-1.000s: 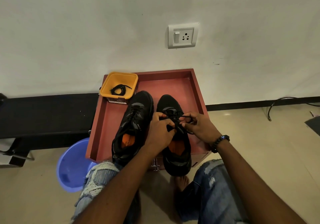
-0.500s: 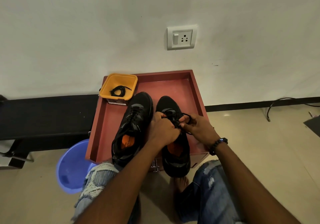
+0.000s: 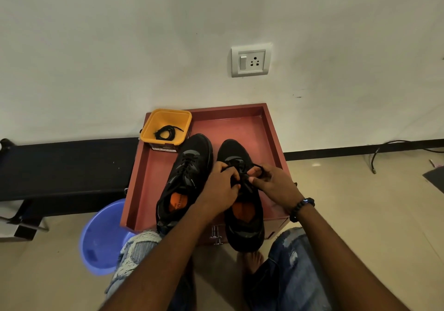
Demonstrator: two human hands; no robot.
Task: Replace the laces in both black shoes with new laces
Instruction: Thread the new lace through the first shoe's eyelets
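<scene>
Both hands, left hand (image 3: 222,187) and right hand (image 3: 271,182), pinch the lace (image 3: 258,166) over the right shoe (image 3: 242,205); tying off, I reckon, next cinch it.

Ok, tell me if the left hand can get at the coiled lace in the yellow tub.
Probably yes: the yellow tub is open-topped, with the coiled lace exposed, but the left hand must first release the right shoe's lace.

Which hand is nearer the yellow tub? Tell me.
Left. The left hand works the lace on the right shoe, the side toward the yellow tub; the right hand is on the shoe's far side from it.
</scene>
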